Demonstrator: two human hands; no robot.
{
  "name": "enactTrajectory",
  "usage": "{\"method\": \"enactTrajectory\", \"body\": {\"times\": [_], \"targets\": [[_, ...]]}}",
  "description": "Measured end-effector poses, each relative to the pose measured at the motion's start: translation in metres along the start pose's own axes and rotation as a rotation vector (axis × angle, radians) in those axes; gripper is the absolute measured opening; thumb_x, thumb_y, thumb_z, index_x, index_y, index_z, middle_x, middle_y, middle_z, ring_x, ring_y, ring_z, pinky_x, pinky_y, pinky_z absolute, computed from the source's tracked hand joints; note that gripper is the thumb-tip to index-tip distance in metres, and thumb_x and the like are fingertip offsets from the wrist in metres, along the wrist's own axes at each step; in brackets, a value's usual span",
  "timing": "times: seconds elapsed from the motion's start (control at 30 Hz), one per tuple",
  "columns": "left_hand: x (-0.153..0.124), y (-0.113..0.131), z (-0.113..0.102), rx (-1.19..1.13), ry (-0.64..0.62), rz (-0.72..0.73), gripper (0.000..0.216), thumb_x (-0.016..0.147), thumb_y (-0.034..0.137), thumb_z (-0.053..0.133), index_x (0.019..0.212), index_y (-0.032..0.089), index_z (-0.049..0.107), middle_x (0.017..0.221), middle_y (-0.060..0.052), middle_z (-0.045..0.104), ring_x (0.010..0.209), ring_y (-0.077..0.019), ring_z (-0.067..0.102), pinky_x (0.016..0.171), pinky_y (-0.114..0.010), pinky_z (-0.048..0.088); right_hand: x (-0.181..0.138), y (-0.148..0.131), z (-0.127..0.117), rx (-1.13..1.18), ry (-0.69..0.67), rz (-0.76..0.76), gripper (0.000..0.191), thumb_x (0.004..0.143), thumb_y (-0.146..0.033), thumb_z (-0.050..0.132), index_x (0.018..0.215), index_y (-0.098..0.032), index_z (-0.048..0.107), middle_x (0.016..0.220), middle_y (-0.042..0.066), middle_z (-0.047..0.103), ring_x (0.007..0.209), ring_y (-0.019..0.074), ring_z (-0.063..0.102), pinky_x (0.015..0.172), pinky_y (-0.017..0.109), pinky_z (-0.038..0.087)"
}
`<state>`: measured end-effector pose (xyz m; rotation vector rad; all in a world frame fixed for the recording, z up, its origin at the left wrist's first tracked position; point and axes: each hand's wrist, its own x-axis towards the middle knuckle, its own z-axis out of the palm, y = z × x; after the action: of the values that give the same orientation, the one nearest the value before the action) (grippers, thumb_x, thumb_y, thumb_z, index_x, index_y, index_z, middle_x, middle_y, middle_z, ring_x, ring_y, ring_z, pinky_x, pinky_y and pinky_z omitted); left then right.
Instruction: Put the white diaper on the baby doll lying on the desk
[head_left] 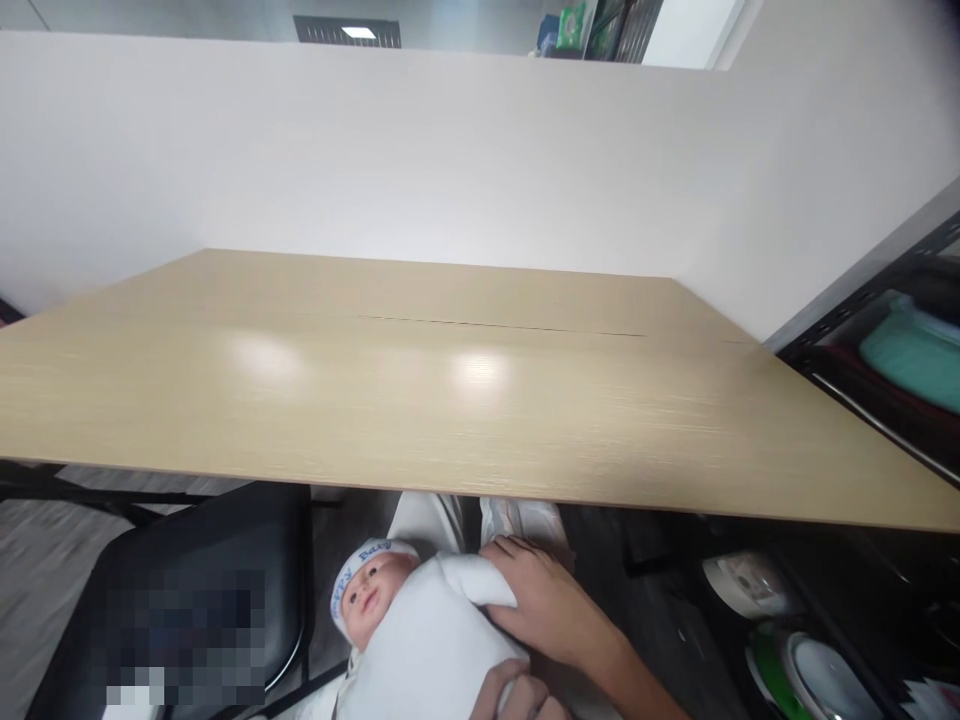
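Observation:
A baby doll [420, 630] in a white wrap and a white cap with blue letters lies on my lap, below the table's near edge, head to the left. My right hand [551, 605] comes in from the lower right. Its fingers lie flat and stretched on the doll's wrapped shoulder. Only the curled knuckles of my left hand [517, 697] show at the bottom edge, closed against the lower part of the white wrap. The doll's lower body is cut off by the frame.
A long light wooden table [465, 400] spans the view, with white partition walls [450, 150] behind it. A black chair [225, 560] stands at the lower left. Dark shelves at the right hold a teal container [915, 350] and bowls [750, 585].

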<state>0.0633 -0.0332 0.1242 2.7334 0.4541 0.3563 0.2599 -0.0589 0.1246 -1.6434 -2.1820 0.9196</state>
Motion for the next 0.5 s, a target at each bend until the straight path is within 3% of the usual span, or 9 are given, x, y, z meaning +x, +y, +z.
{"method": "enactTrajectory", "body": {"times": [0.17,0.27,0.37,0.5], "targets": [[0.001,-0.044,-0.005,0.007,0.048,-0.033,0.027,0.090,0.037,0.072,0.114,0.044,0.083,0.089,-0.004,0.073,0.100,-0.0320,0.067,0.081,-0.045,0.058,-0.006,-0.015,-0.003,-0.023,0.042,-0.032,0.026,0.084,-0.015,0.060,0.108,-0.023,0.067,0.110,0.004,0.070,0.106,0.0254,0.064,0.091,0.036,0.046],[0.000,-0.051,-0.006,0.006,0.071,-0.041,0.028,0.087,0.046,0.075,0.115,0.042,0.082,0.093,-0.006,0.074,0.100,-0.0313,0.067,0.081,-0.042,0.058,-0.011,-0.025,-0.010,-0.013,0.092,-0.099,0.026,0.086,-0.014,0.060,0.109,-0.023,0.065,0.109,0.004,0.069,0.105,0.0253,0.062,0.092,0.038,0.045],[-0.002,-0.057,-0.009,0.009,0.090,-0.055,0.032,0.093,0.056,0.066,0.116,0.040,0.080,0.091,-0.003,0.073,0.099,-0.0282,0.067,0.079,-0.038,0.058,-0.017,-0.037,-0.017,0.007,0.179,-0.224,0.025,0.091,-0.018,0.062,0.115,-0.023,0.064,0.107,0.005,0.068,0.103,0.0260,0.061,0.092,0.040,0.046],[-0.012,-0.060,-0.019,0.020,0.124,-0.085,0.038,0.092,0.063,0.063,0.115,0.036,0.079,0.087,-0.005,0.072,0.096,-0.0290,0.065,0.076,-0.041,0.057,-0.023,-0.052,-0.025,0.203,0.291,-0.330,0.020,0.092,-0.027,0.067,0.112,-0.024,0.063,0.101,0.003,0.067,0.093,0.0228,0.062,0.083,0.037,0.047]]}}
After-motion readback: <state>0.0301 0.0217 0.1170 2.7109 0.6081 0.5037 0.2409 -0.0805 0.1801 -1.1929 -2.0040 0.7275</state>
